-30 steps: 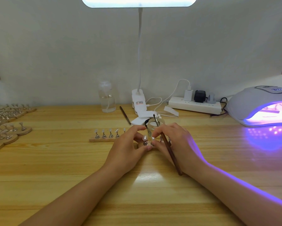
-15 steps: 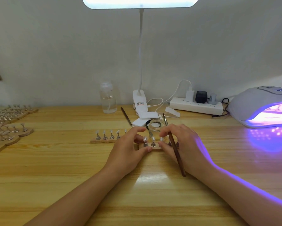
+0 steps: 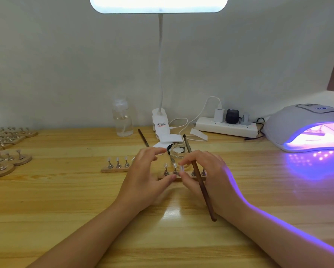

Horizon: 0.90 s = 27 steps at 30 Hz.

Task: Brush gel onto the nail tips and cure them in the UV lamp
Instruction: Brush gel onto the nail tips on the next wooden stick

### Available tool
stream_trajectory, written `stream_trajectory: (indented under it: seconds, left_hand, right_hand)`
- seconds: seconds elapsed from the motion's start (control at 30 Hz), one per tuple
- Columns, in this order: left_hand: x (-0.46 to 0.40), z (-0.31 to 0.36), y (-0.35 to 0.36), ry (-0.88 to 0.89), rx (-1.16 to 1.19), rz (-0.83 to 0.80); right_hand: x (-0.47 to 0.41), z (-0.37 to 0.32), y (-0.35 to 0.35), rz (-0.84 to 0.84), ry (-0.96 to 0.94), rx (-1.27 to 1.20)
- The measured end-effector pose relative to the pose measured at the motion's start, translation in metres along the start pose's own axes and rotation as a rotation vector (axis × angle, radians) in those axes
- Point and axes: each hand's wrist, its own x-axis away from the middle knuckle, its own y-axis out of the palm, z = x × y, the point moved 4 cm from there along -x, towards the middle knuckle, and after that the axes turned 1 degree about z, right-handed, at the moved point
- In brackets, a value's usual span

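Note:
A short wooden strip [image 3: 181, 177] with several nail tips on metal stands lies between my hands. My left hand [image 3: 144, 176] touches its front edge with the thumb, while the fingers curve above it, blurred. My right hand [image 3: 208, 175] holds a brown brush [image 3: 200, 182] that slants across its fingers, bristles pointing away from me. Its thumb and forefinger tips meet at the middle nail tip [image 3: 181, 167]. A small glass jar [image 3: 178, 153] stands just behind the strip. The UV lamp [image 3: 297, 122] glows purple at the far right with a strip inside.
A second strip of nail tips [image 3: 116, 167] lies left of my hands. More holders [image 3: 7, 151] crowd the left edge. Along the wall are a clear bottle [image 3: 122, 120], a clip lamp base [image 3: 159, 120], a power strip [image 3: 227, 128] and a spare brush [image 3: 143, 137].
My left fingers have lifted off the strip, leaving only the thumb on it. My right hand and the brush have shifted slightly right, uncovering more of the stands.

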Motion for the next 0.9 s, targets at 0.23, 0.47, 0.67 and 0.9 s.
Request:
stream_trajectory:
  seconds: [0.23, 0.47, 0.67, 0.9]
  left_hand:
    - [0.005, 0.019, -0.004, 0.222, 0.086, 0.027]
    - [0.003, 0.015, -0.006, 0.178, 0.185, 0.105]
    - [0.002, 0.013, -0.009, 0.094, 0.264, 0.133]
    - [0.001, 0.010, -0.011, 0.076, 0.254, 0.159]
  right_hand:
    - [0.001, -0.008, -0.001, -0.028, 0.013, -0.236]
    - [-0.007, -0.001, -0.009, 0.029, 0.153, -0.329]
    - [-0.030, 0.017, -0.025, 0.130, 0.454, -0.519]
    - [-0.076, 0.042, -0.015, -0.172, 0.510, -0.215]
